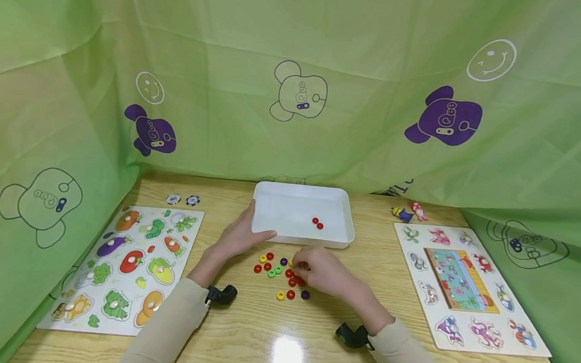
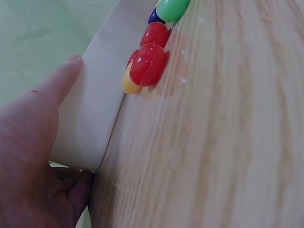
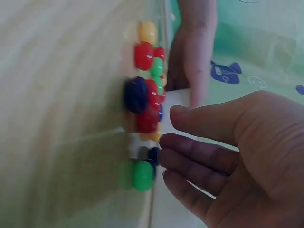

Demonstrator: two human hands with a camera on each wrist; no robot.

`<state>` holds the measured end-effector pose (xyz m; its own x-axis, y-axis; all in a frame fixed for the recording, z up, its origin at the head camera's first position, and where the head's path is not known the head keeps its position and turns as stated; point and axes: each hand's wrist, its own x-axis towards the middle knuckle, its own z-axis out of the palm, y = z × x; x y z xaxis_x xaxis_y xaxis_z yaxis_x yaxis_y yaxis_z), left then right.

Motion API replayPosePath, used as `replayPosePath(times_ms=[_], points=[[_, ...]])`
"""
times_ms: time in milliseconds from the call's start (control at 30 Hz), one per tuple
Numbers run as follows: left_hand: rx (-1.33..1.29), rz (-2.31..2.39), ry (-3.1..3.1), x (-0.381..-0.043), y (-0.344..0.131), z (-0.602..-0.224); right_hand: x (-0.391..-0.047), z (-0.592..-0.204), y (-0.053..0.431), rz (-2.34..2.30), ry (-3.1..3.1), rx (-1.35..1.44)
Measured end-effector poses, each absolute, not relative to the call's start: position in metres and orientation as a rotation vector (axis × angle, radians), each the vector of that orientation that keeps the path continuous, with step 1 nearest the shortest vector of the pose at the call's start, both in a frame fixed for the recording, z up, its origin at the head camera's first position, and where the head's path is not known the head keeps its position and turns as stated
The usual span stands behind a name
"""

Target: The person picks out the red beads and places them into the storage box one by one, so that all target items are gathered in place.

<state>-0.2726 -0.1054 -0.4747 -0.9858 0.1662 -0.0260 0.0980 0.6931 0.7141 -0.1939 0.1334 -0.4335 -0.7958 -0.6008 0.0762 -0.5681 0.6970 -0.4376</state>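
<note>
Beads point(image 1: 284, 274) in red, yellow, green and purple lay scattered on the wooden table point(image 1: 239, 335), just near of a white tray point(image 1: 336, 204) that already held two red beads point(image 1: 317, 223). The left hand point(image 1: 240, 235) rested against the tray's near-left corner, thumb flat along the wall and fingers tucked under the edge in the left wrist view, steadying it without a real squeeze. The right hand point(image 1: 324, 273) hovered low over the right side of the cluster, fingers loosely bent toward the beads; whether a bead was pinched between the fingertips could not be told from any view.

Doing this well would probably call for picking one bead from the edge of the cluster rather than the middle, so the neighbours did not roll, and keeping the tray braced while the other hand lifted over its wall.

The right wrist view was smeared by motion, so bead outlines and colours ran together there. The right hand covered part of the cluster in the head view, hiding how many beads lay beneath it. Puzzle boards point(image 1: 128, 266) to the left and right were partly cut by the green cloth's point(image 1: 298, 64) folds.
</note>
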Motion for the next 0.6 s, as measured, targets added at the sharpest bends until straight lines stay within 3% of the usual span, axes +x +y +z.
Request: replayPosePath(times_ms=[600], points=[[0.278, 1.23, 2.806, -0.2712, -0.1057, -0.4743, -0.1927, -0.4414, 0.1256, -0.577, 2.863, -0.942]])
